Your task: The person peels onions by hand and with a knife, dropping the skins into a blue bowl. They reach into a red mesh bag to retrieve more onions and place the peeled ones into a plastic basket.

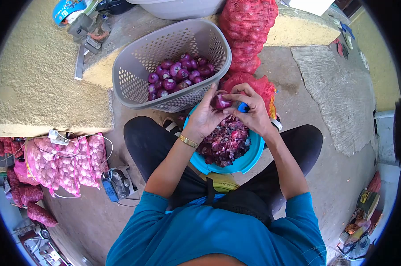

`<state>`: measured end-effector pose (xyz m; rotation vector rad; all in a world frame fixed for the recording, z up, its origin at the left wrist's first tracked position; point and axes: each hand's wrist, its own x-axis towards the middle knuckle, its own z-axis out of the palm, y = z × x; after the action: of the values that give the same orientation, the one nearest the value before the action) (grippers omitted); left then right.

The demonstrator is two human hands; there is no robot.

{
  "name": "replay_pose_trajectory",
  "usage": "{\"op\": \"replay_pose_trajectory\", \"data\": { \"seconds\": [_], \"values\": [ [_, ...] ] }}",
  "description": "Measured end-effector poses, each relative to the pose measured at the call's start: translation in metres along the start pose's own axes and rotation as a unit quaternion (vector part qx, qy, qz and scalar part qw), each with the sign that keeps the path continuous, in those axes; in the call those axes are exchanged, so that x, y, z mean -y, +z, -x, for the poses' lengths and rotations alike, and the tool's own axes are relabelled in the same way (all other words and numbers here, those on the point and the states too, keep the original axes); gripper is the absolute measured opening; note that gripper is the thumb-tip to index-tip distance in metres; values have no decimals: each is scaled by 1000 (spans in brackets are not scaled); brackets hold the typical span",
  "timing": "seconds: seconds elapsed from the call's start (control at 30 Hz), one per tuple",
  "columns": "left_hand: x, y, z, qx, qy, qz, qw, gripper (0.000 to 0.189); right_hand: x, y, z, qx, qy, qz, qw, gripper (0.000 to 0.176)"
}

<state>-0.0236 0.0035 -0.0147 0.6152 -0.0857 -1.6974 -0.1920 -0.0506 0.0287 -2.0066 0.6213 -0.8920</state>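
A purple-red onion sits in the fingers of my left hand, which wears a gold watch. From the other side, my right hand reaches its fingertips to the same onion. Tucked within my right hand is a small blue object, perhaps a handle; its kind is hidden. Both hands are over a turquoise basin filled with loose onion skins. Just beyond them stands a grey perforated basket with many smooth purple onions inside.
A tall red mesh sack of onions leans behind the basket. Pink net bags of garlic lie at the left, near a weighing scale. A low ledge runs along the back.
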Motion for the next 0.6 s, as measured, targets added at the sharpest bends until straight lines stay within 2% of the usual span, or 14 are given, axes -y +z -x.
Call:
{"op": "replay_pose_trajectory", "data": {
  "seconds": [0.13, 0.2, 0.4, 0.5, 0.6],
  "values": [
    [5, 11, 7, 26, -31, 11, 999, 33, -13, 4, 0, -43, -16, -19, 999, 33],
    [10, 10, 7, 19, -12, 42, 999, 24, -12, 5, -1, -59, 16, -38, 997, 30],
    [15, -4, -1, 21, 30, 53, 998, 12, -15, 18, 3, -82, 8, 2, 997, 20],
    [16, 0, -1, -19, 18, 49, 998, 11, -11, 14, 2, -54, 5, -3, 999, 27],
    [16, -8, -5, 4, -4, 59, 998, 11, -14, 13, 5, -42, 8, -27, 999, 27]
  ]
}}
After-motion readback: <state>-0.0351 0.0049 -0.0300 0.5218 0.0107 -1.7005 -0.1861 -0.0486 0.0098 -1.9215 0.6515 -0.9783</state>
